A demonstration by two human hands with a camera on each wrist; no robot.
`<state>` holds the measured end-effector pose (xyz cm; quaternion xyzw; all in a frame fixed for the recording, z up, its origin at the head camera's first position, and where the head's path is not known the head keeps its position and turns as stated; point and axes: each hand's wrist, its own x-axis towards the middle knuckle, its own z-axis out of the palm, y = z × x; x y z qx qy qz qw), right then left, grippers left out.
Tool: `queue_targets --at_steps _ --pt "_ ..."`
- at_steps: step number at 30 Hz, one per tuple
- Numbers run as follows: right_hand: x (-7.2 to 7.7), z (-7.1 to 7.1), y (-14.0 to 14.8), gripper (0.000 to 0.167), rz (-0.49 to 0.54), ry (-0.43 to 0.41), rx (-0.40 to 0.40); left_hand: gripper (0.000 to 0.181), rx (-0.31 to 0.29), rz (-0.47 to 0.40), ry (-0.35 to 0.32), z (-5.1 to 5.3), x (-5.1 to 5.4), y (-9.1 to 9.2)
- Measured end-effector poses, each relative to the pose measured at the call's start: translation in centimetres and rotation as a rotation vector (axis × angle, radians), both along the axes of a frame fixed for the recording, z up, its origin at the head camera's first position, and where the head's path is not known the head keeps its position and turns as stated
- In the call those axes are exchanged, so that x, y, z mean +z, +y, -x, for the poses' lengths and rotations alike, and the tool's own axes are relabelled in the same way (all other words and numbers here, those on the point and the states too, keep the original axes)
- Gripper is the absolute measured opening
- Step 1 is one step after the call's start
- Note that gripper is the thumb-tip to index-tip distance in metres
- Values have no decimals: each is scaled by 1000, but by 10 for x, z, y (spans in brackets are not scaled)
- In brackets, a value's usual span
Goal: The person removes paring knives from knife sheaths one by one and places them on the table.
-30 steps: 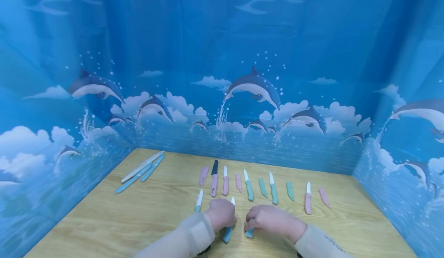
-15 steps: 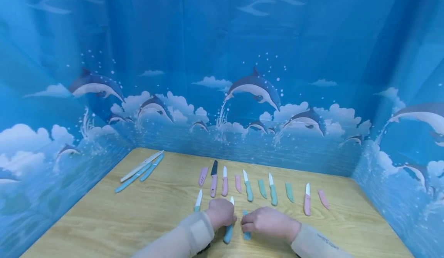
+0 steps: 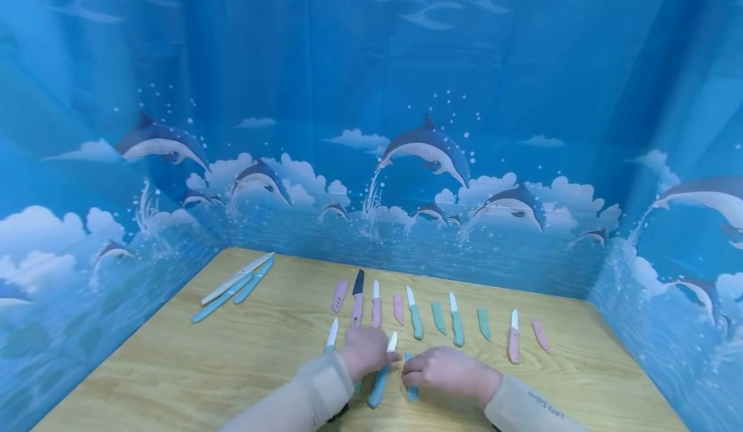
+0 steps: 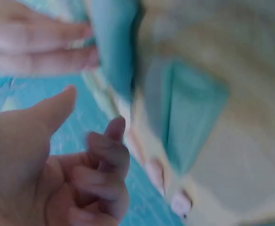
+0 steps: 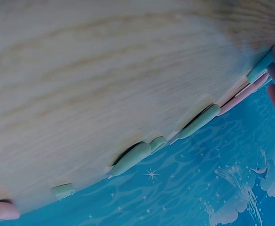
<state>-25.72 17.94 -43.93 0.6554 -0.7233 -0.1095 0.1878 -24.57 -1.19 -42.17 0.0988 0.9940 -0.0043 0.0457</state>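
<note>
The left hand (image 3: pixel 364 353) is holding nothing: in its wrist view the thumb is standing apart from the loosely curled fingers (image 4: pixel 99 181), while from the head it is overlapping the blade of a blue knife (image 3: pixel 378 388), though whether it is touching cannot be told. That knife is lying aslant on the table between the two hands. The right hand (image 3: pixel 444 373) is pinching a blue sheath (image 3: pixel 413 394) flat against the table, its fingers lying close together, just beside the knife. A green sheath (image 4: pixel 193 113) is lying near the left hand. Dark lettering (image 3: pixel 545 404) is running along the right sleeve (image 3: pixel 525 407), too small to read. The wood-grain table (image 3: pixel 203 361) is bearing a row of knives and sheaths farther back, among them a black-bladed knife (image 3: pixel 357 300), a green-handled knife (image 3: pixel 415 313) and, toward the right end, a pink-handled knife (image 3: pixel 514 336). A long white-bladed knife (image 3: pixel 237 280) is lying near the far left corner with other light-blue pieces. Blue sheeting (image 3: pixel 371 64) printed with dolphins, clouds and waves is enclosing three sides.
</note>
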Motion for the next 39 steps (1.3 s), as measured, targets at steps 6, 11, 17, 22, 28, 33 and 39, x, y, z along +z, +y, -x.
queue_targets --at_steps 6,11,17,22,28,33,39 --pt "-1 1 0 29 -11 8 -19 70 49 -198 106 17 17 -35" --pt "-2 1 0 30 -26 0 -36 69 137 -318 168 37 20 -79" --pt "-2 1 0 30 -31 -12 -38 82 209 -358 203 58 11 -142" --pt "-1 1 -1 30 -34 -20 -31 95 267 -423 82 62 7 -187" --pt "-1 1 -3 29 -22 -21 -21 104 349 -489 -23 67 -3 -224" --pt "-1 1 -4 28 -14 -29 -8 99 379 -483 -60 68 -5 -244" --pt "0 3 0 27 5 -20 10 89 385 -511 -77 71 -5 -254"
